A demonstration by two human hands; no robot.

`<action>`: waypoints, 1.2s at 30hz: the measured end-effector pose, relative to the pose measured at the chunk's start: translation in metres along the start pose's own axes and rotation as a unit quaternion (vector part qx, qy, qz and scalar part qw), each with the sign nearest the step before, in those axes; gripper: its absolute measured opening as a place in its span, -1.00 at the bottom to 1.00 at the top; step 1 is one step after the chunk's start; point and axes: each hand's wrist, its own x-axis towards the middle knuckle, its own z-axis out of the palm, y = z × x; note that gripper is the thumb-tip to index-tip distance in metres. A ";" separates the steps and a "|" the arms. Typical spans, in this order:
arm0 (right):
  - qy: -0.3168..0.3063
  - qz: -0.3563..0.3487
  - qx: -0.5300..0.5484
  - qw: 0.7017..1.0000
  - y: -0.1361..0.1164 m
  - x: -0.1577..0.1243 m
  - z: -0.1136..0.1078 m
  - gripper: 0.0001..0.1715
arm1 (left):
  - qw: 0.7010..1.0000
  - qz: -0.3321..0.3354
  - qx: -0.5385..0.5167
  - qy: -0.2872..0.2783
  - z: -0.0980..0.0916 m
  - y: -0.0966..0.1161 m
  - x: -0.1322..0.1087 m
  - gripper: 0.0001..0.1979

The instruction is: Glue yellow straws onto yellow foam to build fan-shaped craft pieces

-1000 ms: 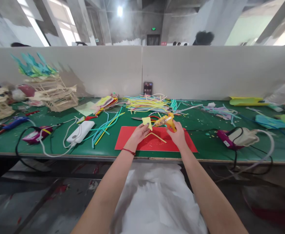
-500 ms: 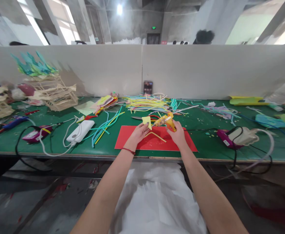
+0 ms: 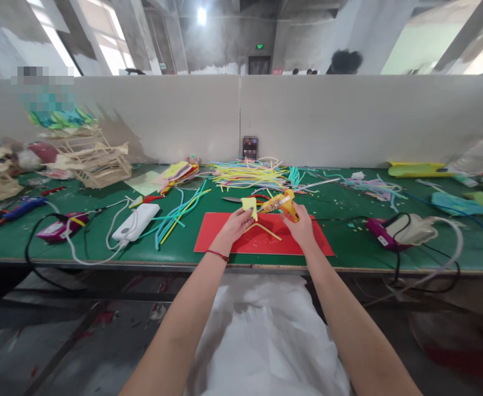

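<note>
My left hand (image 3: 238, 224) pinches a small pale yellow piece (image 3: 249, 206) that looks like paper or thin foam. In my right hand (image 3: 300, 224) is a yellow hot glue gun (image 3: 287, 206), its fingers wrapped round the handle. The gun's nozzle points left and meets the edge of the yellow piece, or comes very close to it; I cannot tell which. Beneath both hands lies a red board (image 3: 212, 234). A bent pale yellow strip (image 3: 271, 233) rests on that board, just under the nozzle. Scissors (image 3: 231, 199) with red handles lie behind my left hand, partly hidden.
Coloured strips (image 3: 245, 177) are heaped at the back, with more strips (image 3: 181, 212) to the left. A white power bank-like box (image 3: 136, 223) with cables sits left. Purple boxes (image 3: 62, 226) with cords stand at both sides. Stick frames (image 3: 101, 165) stand far left, before a pale partition (image 3: 151, 110).
Both hands, the yellow piece and the glue gun stay almost in place. Only a very slight shift of the view shows.
</note>
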 end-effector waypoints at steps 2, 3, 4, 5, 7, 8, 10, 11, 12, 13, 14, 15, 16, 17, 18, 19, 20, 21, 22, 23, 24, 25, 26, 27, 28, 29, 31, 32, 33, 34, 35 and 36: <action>0.006 0.000 0.000 1.000 0.000 0.000 0.000 -0.47 | 1.000 -0.002 0.007 -0.012 0.000 0.000 0.000 -0.93; 0.007 0.000 0.000 1.000 0.001 0.001 0.000 -0.48 | 1.000 -0.003 0.009 -0.015 0.000 0.000 -0.001 -0.93; 0.009 0.000 -0.002 1.000 0.001 0.001 0.000 -0.48 | 1.000 -0.004 0.010 -0.016 0.001 0.000 -0.001 -0.93; 0.009 -0.001 -0.002 1.000 0.001 0.001 0.000 -0.49 | 1.000 -0.005 0.010 -0.016 0.001 0.000 -0.002 -0.93; 0.010 -0.003 0.000 1.000 0.001 0.001 0.000 -0.49 | 1.000 -0.005 0.007 -0.014 0.001 0.000 -0.002 -0.93; 0.010 -0.003 0.002 1.000 0.001 0.001 0.000 -0.49 | 1.000 -0.004 0.004 -0.011 0.001 0.001 -0.003 -0.92; 0.012 -0.003 0.004 1.000 0.000 0.000 0.001 -0.49 | 1.000 -0.003 -0.006 0.000 0.001 0.001 -0.003 -0.91; 0.011 -0.003 0.004 1.000 0.000 0.000 0.001 -0.48 | 1.000 -0.003 -0.011 0.007 0.001 0.001 -0.003 -0.91; 0.011 -0.003 0.004 1.000 0.001 0.000 0.001 -0.48 | 1.000 -0.003 -0.015 0.013 0.001 0.001 -0.003 -0.90; 0.010 -0.004 0.003 1.000 0.001 0.000 0.001 -0.48 | 1.000 -0.004 -0.017 0.016 0.001 0.002 -0.003 -0.89; 0.010 -0.006 0.004 1.000 0.001 0.000 0.001 -0.48 | 1.000 -0.005 -0.018 0.018 0.001 0.002 -0.002 -0.89; 0.011 -0.006 0.005 1.000 0.001 0.000 0.002 -0.48 | 1.000 -0.006 -0.018 0.018 0.001 0.002 -0.002 -0.88; 0.012 -0.007 0.007 1.000 0.002 0.000 0.002 -0.48 | 1.000 -0.006 -0.017 0.016 0.001 0.002 -0.002 -0.88; 0.013 -0.006 0.008 1.000 0.002 0.000 0.002 -0.48 | 1.000 -0.007 -0.017 0.014 0.001 0.002 -0.002 -0.87; 0.013 -0.005 0.008 1.000 0.002 0.000 0.002 -0.48 | 1.000 -0.007 -0.017 0.013 0.001 0.002 -0.002 -0.87; 0.013 -0.005 0.007 1.000 0.002 0.000 0.002 -0.49 | 1.000 -0.008 -0.017 0.014 0.001 0.001 -0.003 -0.87; 0.012 -0.004 0.007 1.000 0.002 0.000 0.002 -0.49 | 1.000 -0.008 -0.016 0.015 0.001 0.001 -0.003 -0.87; 0.012 -0.004 0.006 1.000 0.002 0.000 0.002 -0.49 | 1.000 -0.007 -0.016 0.018 0.001 0.001 -0.003 -0.87; 0.010 -0.003 0.006 1.000 0.002 0.000 0.001 -0.49 | 1.000 -0.007 -0.015 0.019 0.001 0.001 -0.003 -0.88; 0.009 -0.002 0.006 1.000 0.001 0.000 0.001 -0.49 | 1.000 -0.007 -0.014 0.020 0.001 0.001 -0.003 -0.88; 0.009 -0.001 0.006 1.000 0.001 0.000 0.001 -0.49 | 1.000 -0.006 -0.013 0.020 0.001 0.001 -0.002 -0.88; 0.008 0.001 0.005 1.000 0.001 0.000 0.001 -0.49 | 1.000 -0.007 -0.011 0.018 0.001 0.001 -0.002 -0.89; 0.008 0.002 0.004 1.000 0.000 0.001 0.001 -0.50 | 1.000 -0.007 -0.010 0.016 0.001 0.001 -0.002 -0.89; 0.008 0.002 0.003 1.000 0.000 0.001 0.000 -0.50 | 1.000 -0.007 -0.008 0.015 0.001 0.001 -0.002 -0.89; 0.009 0.001 0.002 1.000 0.000 0.001 0.000 -0.50 | 1.000 -0.007 -0.006 0.013 0.000 0.001 -0.002 -0.88; 0.009 -0.001 0.001 1.000 0.000 0.001 0.000 -0.51 | 1.000 -0.008 -0.005 0.012 0.000 0.000 -0.001 -0.88; 0.011 -0.004 -0.002 1.000 0.001 0.001 0.001 -0.51 | 1.000 -0.008 -0.001 0.008 -0.001 0.000 0.000 -0.86; 0.012 -0.004 -0.004 1.000 0.001 0.001 0.001 -0.52 | 1.000 -0.008 0.000 0.008 -0.001 0.000 0.000 -0.86; 0.014 -0.003 -0.005 1.000 0.001 0.001 0.001 -0.52 | 1.000 -0.008 0.002 0.008 -0.001 0.000 0.000 -0.85; 0.015 -0.002 -0.005 1.000 0.002 0.001 0.001 -0.52 | 1.000 -0.008 0.004 0.008 -0.001 0.000 0.001 -0.85; 0.016 0.000 -0.005 1.000 0.002 0.001 0.001 -0.51 | 1.000 -0.008 0.007 0.008 -0.002 0.000 0.001 -0.86; 0.017 0.002 -0.004 1.000 0.002 0.001 0.001 -0.51 | 1.000 -0.008 0.010 0.007 -0.002 0.000 0.001 -0.87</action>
